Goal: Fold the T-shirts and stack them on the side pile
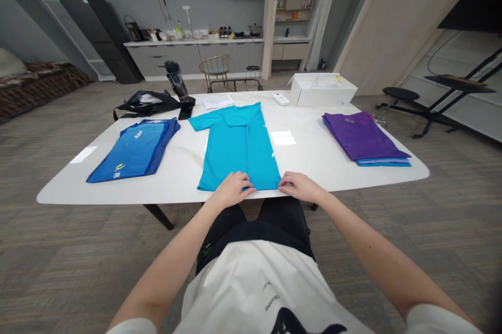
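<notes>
A turquoise T-shirt (231, 151) lies on the white table in front of me. Its right side is folded inward over the body, and one short sleeve sticks out at the upper left. My left hand (234, 188) is at the bottom hem near the fold's inner edge, its fingers closed on the fabric. At the lower right corner of the T-shirt, my right hand (298, 186) pinches the hem between thumb and fingers. The fingers partly hide the cloth they grip.
Folded blue shirts (135, 148) lie at left, a pile with a purple shirt (363, 135) on top at right. Along the back are a black bag (145, 103), a bottle (175, 79), a paper sheet (218, 101) and a white box (322, 91). The table's front edge (117, 202) is close.
</notes>
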Motion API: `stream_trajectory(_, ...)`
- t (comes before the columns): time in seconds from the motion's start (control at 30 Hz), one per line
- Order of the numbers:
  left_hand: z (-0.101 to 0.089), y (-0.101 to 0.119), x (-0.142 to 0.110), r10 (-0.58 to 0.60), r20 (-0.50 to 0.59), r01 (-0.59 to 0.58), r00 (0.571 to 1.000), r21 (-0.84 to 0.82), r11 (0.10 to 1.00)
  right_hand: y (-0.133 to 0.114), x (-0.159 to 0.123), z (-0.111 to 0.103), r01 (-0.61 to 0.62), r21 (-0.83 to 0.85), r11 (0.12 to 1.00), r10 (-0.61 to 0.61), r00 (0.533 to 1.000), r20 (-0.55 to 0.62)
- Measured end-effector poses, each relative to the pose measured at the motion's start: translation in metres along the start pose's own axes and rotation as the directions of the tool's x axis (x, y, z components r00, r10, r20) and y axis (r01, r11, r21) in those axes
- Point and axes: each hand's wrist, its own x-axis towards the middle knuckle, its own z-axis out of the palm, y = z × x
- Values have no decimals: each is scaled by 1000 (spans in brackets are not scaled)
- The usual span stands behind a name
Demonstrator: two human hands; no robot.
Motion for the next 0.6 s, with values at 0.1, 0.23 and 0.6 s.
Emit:
stream_trajectory(0.1, 0, 3, 1, -23, -14, 22, 1000, -34, 999, 1, 1, 1, -17, 21, 1000, 18, 1000, -13)
stream_trajectory(0.23, 1, 5, -2, -51, 27, 53, 998, -79, 995, 5, -1, 2, -59, 85, 995, 56, 998, 39)
stream_trajectory(0.6, -10, -42, 17, -256, -63, 239, 965, -195, 951, 28, 65, -1, -146, 136, 980, 158, 983, -89)
